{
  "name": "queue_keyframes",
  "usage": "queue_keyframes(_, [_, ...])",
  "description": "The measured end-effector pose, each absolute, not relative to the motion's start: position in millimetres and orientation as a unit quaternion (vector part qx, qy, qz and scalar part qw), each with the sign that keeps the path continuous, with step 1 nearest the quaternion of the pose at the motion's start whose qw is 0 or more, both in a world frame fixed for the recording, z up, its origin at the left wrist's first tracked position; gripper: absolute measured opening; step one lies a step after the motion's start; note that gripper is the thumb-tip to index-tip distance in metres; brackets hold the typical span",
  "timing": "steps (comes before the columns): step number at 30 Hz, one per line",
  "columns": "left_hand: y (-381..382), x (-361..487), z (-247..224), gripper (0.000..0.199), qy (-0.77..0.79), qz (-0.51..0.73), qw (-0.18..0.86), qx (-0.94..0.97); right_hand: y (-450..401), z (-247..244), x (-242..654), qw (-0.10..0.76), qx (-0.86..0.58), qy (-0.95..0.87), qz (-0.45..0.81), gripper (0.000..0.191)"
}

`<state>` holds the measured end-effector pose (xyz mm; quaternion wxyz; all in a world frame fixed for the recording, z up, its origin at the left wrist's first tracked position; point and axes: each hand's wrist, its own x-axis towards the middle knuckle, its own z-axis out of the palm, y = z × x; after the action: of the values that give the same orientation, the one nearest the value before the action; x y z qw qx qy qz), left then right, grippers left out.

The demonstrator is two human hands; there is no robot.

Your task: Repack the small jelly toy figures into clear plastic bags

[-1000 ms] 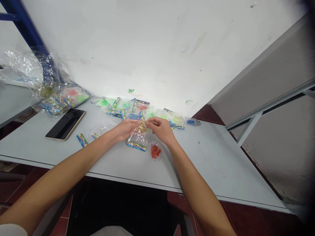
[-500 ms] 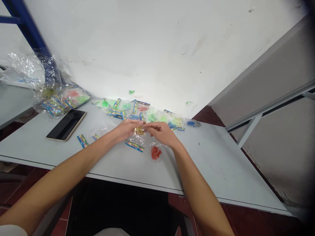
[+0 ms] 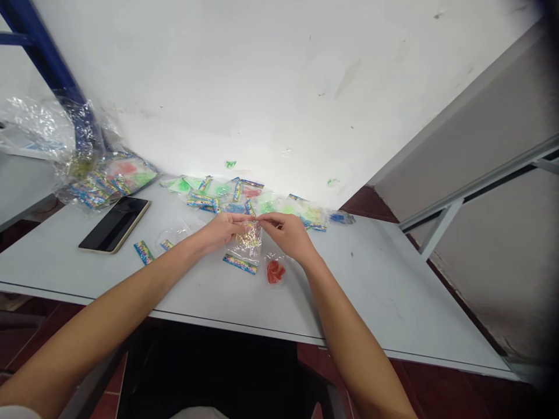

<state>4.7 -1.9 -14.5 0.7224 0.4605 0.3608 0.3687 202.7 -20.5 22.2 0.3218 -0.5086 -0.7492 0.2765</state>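
Note:
Between my hands hangs a small clear plastic bag (image 3: 248,247) with something yellow inside. My left hand (image 3: 220,231) pinches its upper left edge, and my right hand (image 3: 287,234) pinches the top right, fingertips nearly meeting. Just beneath the bag lies a blue patterned card strip (image 3: 240,264) on the table. A clear bag with a red item (image 3: 275,272) lies below my right hand. Left of my left wrist are another patterned strip (image 3: 144,252) and some clear plastic bags (image 3: 177,233), partly covered by my forearm.
A row of packets with green, red, blue and yellow contents (image 3: 222,190) lines the wall. A phone (image 3: 114,225) lies at left, near a heap of filled packets (image 3: 109,180) and a large crinkled plastic bag (image 3: 43,128). The table's front edge (image 3: 236,330) runs below my arms.
The bag with the yellow item has been raised upright and spread, so more of it shows above the card strip. My hands still pinch its top edge.

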Motion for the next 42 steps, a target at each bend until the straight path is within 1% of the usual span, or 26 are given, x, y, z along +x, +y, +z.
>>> queue_keyframes(3, [-3, 4, -12, 0.050, 0.400, 0.374, 0.698, 0.462, -19, 22, 204, 0.328, -0.512, -0.741, 0.283, 0.023])
queue_keyframes(6, [-5, 5, -8, 0.054, 0.404, 0.369, 0.697, 0.463, -19, 23, 204, 0.313, -0.508, -0.750, 0.286, 0.017])
queue_keyframes(9, [-8, 6, -5, 0.060, 0.408, 0.365, 0.705, 0.452, -20, 23, 203, 0.289, -0.498, -0.763, 0.295, 0.017])
queue_keyframes(12, [-9, 6, -3, 0.062, 0.415, 0.370, 0.703, 0.445, -19, 23, 203, 0.282, -0.500, -0.757, 0.313, 0.017])
queue_keyframes(18, [-8, 5, -3, 0.058, 0.429, 0.363, 0.683, 0.467, -20, 30, 205, 0.277, -0.520, -0.719, 0.369, 0.019])
queue_keyframes(21, [-8, 6, -4, 0.053, 0.429, 0.373, 0.689, 0.449, -21, 30, 205, 0.285, -0.514, -0.730, 0.350, 0.017])
queue_keyframes(25, [-8, 9, -4, 0.053, 0.398, 0.395, 0.721, 0.406, -20, 23, 203, 0.300, -0.482, -0.759, 0.318, 0.013])
queue_keyframes(28, [-7, 9, -5, 0.043, 0.377, 0.415, 0.725, 0.399, -21, 22, 202, 0.302, -0.453, -0.781, 0.307, 0.012])
queue_keyframes(30, [-6, 9, -8, 0.040, 0.368, 0.408, 0.731, 0.405, -23, 23, 201, 0.295, -0.435, -0.795, 0.303, 0.012])
queue_keyframes(35, [-5, 5, -12, 0.040, 0.347, 0.362, 0.741, 0.446, -27, 26, 198, 0.268, -0.400, -0.813, 0.327, 0.013])
queue_keyframes(42, [-4, 4, -13, 0.043, 0.333, 0.368, 0.752, 0.434, -27, 29, 198, 0.266, -0.399, -0.796, 0.368, 0.008])
